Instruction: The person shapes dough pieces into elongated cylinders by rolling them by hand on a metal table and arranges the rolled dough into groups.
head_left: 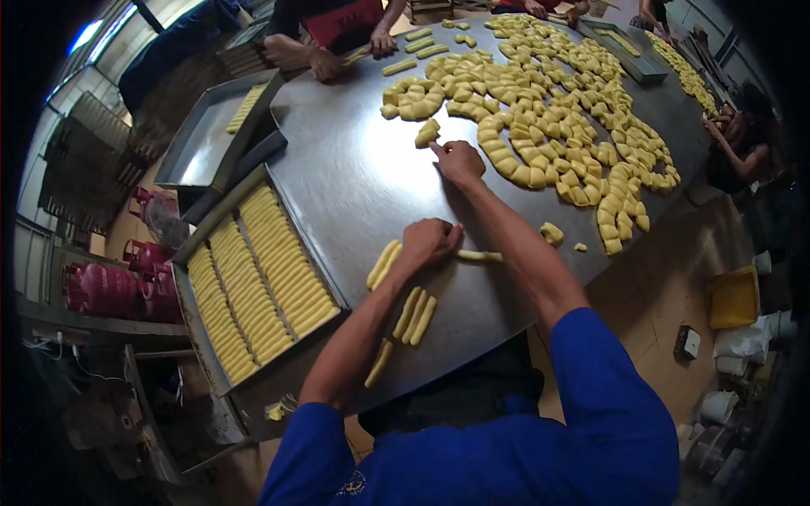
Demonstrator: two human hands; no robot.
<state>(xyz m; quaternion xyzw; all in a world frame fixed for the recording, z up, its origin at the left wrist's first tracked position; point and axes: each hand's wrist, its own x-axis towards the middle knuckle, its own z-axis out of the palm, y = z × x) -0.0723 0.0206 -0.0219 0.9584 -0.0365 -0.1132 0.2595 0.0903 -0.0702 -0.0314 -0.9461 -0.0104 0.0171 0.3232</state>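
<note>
My right hand (pixel 458 164) reaches up the metal table (pixel 337 143), its index finger stretched to a small lump of yellow dough (pixel 427 132) and the other fingers curled. My left hand (pixel 429 244) is lower, fingers curled down at the table beside the end of a thin rolled strip (pixel 483 256); what they hold, if anything, is hidden. Short dough rolls (pixel 415 315) lie in groups below and left of that hand. A large spread of cut dough pieces (pixel 540 143) covers the right part of the tabletop.
A tray of rolls (pixel 177 261) is at left, another tray (pixel 202 131) behind it. Co-workers' hands (pixel 325 63) work at the far edge; another person (pixel 738 148) is at right. Pink gas cylinders (pixel 101 291) stand left; a yellow crate (pixel 731 297) sits right.
</note>
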